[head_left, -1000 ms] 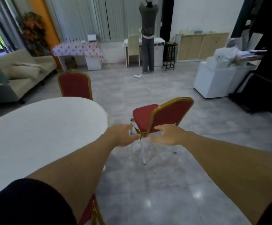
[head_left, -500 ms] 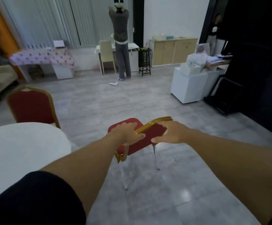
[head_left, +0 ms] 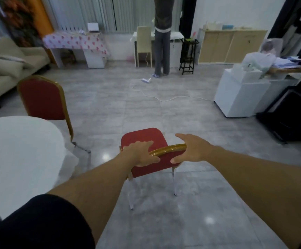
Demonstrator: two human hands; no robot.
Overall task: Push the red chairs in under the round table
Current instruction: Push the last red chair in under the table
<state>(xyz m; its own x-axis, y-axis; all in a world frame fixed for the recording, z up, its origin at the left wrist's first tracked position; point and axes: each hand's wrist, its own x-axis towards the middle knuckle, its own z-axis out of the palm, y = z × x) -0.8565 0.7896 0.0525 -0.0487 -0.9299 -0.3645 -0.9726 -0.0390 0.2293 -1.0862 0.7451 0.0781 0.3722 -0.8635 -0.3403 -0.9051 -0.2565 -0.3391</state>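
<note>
A red chair [head_left: 142, 137] with a gold frame stands on the grey floor right in front of me, its backrest toward me. My left hand [head_left: 140, 154] and my right hand [head_left: 191, 149] both grip the gold top rail of its backrest. The round white table [head_left: 20, 150] fills the left side, with its edge a short way left of this chair. A second red chair [head_left: 41, 99] stands at the table's far side, its back facing me.
A white cable [head_left: 164, 97] lies across the floor ahead. A person [head_left: 162, 42] stands at the back by a desk. A white cabinet [head_left: 239, 94] stands at the right, a beige sofa [head_left: 5, 69] at the left.
Both hands have closed around the chair's top rail, and the chair has turned so its backrest faces me squarely. My view has shifted, showing more of the table at the left.
</note>
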